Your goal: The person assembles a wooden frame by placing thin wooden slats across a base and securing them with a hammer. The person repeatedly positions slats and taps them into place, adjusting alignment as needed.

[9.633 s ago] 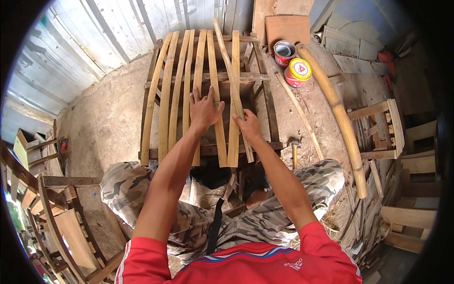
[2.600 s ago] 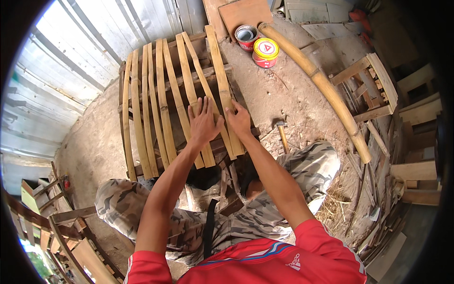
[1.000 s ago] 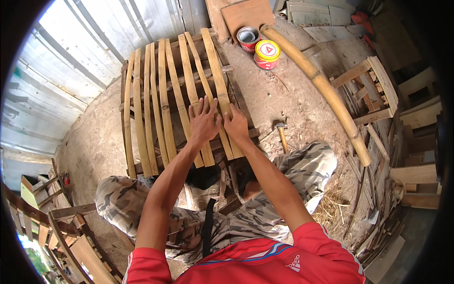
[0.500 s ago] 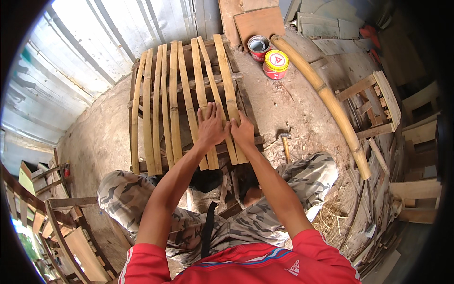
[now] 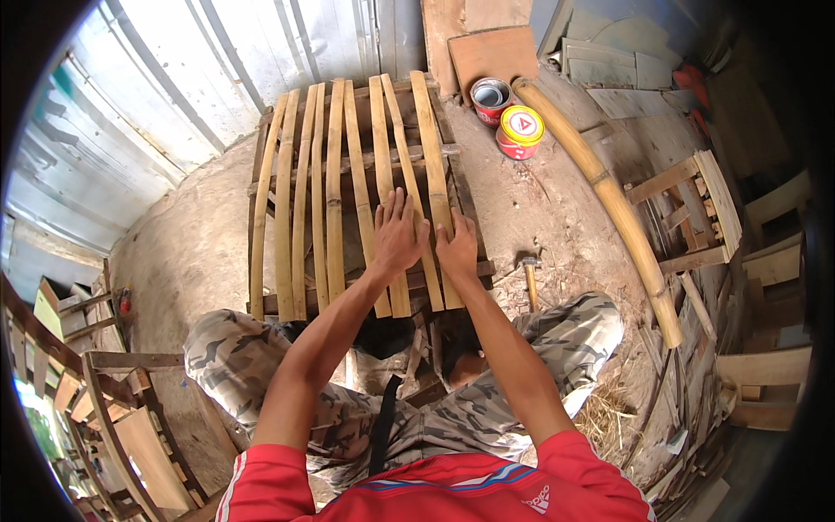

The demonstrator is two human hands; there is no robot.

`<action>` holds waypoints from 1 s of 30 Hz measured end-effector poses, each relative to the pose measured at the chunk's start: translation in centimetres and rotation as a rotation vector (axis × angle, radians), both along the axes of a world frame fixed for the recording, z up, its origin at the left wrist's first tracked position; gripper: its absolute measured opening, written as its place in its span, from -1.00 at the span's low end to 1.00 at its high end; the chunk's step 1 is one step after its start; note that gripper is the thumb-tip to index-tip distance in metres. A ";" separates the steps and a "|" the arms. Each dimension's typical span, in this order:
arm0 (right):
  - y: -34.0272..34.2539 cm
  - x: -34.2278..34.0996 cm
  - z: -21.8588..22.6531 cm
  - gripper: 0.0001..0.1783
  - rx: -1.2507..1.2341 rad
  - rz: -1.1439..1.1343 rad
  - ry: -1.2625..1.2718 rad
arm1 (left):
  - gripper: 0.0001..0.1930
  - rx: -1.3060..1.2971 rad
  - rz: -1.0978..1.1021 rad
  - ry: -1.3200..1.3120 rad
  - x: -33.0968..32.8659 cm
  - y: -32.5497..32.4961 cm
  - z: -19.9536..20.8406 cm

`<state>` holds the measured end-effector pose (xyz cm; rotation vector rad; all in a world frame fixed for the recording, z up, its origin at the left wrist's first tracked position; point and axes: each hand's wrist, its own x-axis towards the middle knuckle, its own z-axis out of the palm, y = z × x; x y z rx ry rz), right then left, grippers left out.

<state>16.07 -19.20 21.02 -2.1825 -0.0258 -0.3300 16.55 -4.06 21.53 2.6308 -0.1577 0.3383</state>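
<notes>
Nearest: camouflage trousers (image 5: 261, 365) and red shirt (image 5: 435, 496) of the seated person, knees spread so the work sits between them.

Left hand (image 5: 398, 237): open, fingers spread, palm flat on the bamboo slats (image 5: 383, 191), apparently pressing one down to keep it in line.

Right hand (image 5: 457, 248): open, palm down just beside the left, resting on the neighbouring slat near its lower end.

Slatted frame (image 5: 261, 174): lies on the dirt floor directly in front of the person; curved slats run lengthwise across dark wooden crossbars, the two under the hands crossing slightly.

Hammer (image 5: 530, 277): on the ground just right of the frame, within easy reach.

Thick bamboo pole (image 5: 600, 183): lying diagonally at right.

Two tins (image 5: 520, 130): beyond the frame's far corner, one open, one lidded.

Corrugated metal wall (image 5: 174, 87): far left.
</notes>
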 end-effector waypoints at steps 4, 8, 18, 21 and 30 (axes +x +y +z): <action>0.3 -0.1 -0.3 -0.45 -0.060 0.027 -0.067 | -0.26 0.152 0.219 0.008 1.7 3.1 0.4; 0.4 -0.4 -0.1 -0.47 -0.048 0.059 -0.054 | -0.23 0.206 0.416 0.241 1.7 6.1 0.9; 0.2 -0.2 -0.3 -0.47 -0.086 0.060 -0.042 | -0.27 0.220 0.369 0.306 1.1 5.9 1.7; 0.2 -0.2 -0.2 -0.47 -0.075 0.060 -0.034 | -0.28 0.214 0.382 0.318 1.3 5.7 1.4; 0.4 -0.4 0.0 -0.48 -0.069 0.049 -0.034 | -0.35 0.109 0.401 0.172 1.2 4.4 0.3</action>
